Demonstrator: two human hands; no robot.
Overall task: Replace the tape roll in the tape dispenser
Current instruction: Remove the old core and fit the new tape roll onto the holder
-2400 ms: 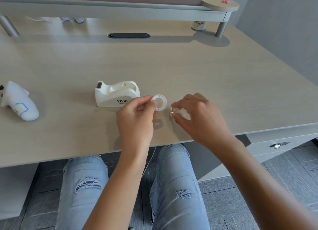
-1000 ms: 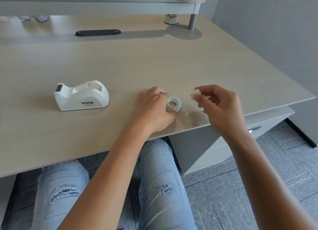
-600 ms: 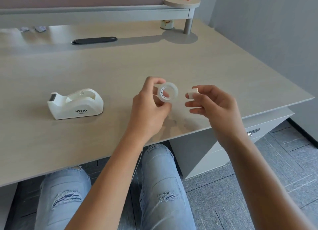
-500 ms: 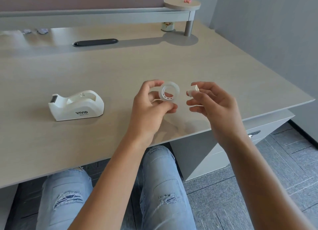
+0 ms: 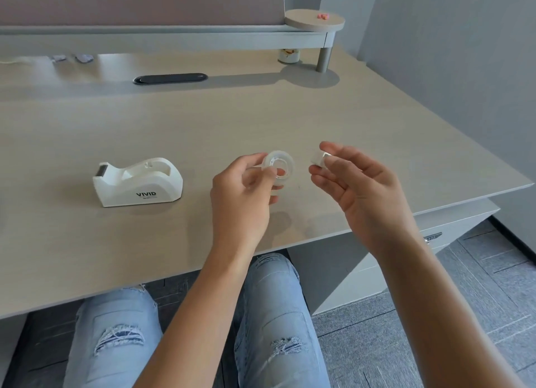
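A white tape dispenser (image 5: pixel 138 181) marked VIVID stands on the desk at the left, its roll bay empty. My left hand (image 5: pixel 242 193) holds a clear tape roll (image 5: pixel 279 166) by its rim, a little above the desk, with the roll's open face turned toward me. My right hand (image 5: pixel 352 184) pinches a small white spool core (image 5: pixel 318 157) between thumb and fingertips, just right of the roll. Roll and core are a short gap apart.
The light wooden desk (image 5: pixel 261 120) has a dark cable slot (image 5: pixel 170 78) at the back. A raised shelf ends in a round disc (image 5: pixel 314 20) on a post, with a small cup (image 5: pixel 288 56) beneath. The desk's front edge runs close under my wrists.
My left hand picked the tape roll up off the desk and turned it to face me. My right hand kept the core and stayed beside it.
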